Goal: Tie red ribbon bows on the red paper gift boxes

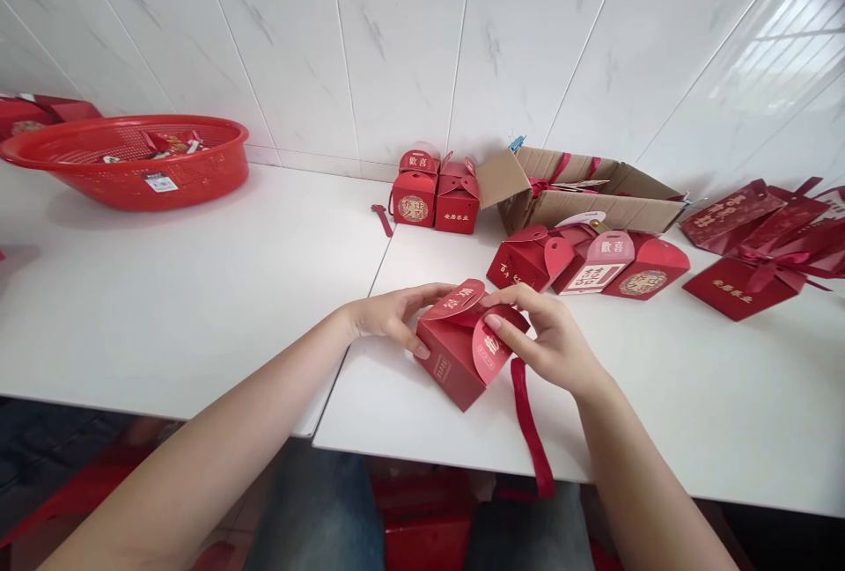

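The left hand (389, 320) is part-curled around the near-left side of a red gift box (449, 369), thumb on the front and fingers behind. The right hand (541, 338) is also half closed on this box, its thumb pressing a rounded flap and its fingers over the top. The box sits between the two hands, its curved flaps drawn toward each other; whatever it contains is hidden. A dark red ribbon (528, 413) hangs below the right hand, over the table (660, 404) edge.

Well to the left of the left hand, a red plastic basket (217, 175) contains red and white packets (175, 144). Beyond the right hand, an open cardboard carton (607, 208) holds red ribbons (561, 168) and printed pieces.

The held box's upper flap bears pale characters, tilted and hard to read. Beyond the left hand, a paired box (458, 194) reads 安居乐业. Just past the right hand, a white-panelled box (598, 265) shows 歡喜 and 囍. Farther right, a bow-tied box (736, 288) also reads 安居乐业. The basket's white sticker (160, 183) is too small to read.
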A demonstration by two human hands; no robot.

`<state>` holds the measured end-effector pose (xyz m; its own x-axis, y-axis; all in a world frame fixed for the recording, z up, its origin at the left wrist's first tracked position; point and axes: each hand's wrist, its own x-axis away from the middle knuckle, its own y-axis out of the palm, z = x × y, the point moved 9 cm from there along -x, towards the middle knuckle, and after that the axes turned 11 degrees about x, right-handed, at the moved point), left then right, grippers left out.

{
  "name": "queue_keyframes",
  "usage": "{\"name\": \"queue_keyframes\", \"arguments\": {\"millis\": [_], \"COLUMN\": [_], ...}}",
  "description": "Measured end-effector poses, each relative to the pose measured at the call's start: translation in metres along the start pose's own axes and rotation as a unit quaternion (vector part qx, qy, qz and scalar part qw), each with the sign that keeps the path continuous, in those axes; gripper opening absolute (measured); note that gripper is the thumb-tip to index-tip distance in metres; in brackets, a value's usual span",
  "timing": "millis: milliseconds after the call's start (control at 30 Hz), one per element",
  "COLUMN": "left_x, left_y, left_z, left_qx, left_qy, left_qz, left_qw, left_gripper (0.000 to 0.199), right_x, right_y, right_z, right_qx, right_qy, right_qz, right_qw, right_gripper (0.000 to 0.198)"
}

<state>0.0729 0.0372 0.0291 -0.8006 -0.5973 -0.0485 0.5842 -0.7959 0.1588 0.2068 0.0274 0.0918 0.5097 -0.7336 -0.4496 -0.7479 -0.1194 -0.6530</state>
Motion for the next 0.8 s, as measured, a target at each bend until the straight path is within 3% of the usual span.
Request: {"name": "queue_keyframes", "arguments": {"millis": [300, 633, 800], "left_x": [0.0, 0.001, 0.002], "left_y": [0.003, 0.008, 0.013], "left_z": [-0.003, -0.004, 0.007], "left_qx": [-0.006, 0.008, -0.027], "left_qy": [-0.004, -0.004, 0.021], "left_qz": [-0.01, -0.029, -0.055], "left_qw": [1.0, 1.0, 0.998], "left_gripper": [0.089, 0.09, 0.092], "right_x": [0.004, 0.002, 0.003], "right_y": [0.011, 0.005, 0.0], "right_z": [0.007, 0.002, 0.014], "right_qx": [-0.172, -0.336, -0.37], "right_qy": [0.059, 0.035, 0.064], "right_qz": [-0.078, -0.036, -0.005], "right_qw": [0.98, 0.941, 0.927], "right_gripper": [0.014, 0.007, 0.006]}}
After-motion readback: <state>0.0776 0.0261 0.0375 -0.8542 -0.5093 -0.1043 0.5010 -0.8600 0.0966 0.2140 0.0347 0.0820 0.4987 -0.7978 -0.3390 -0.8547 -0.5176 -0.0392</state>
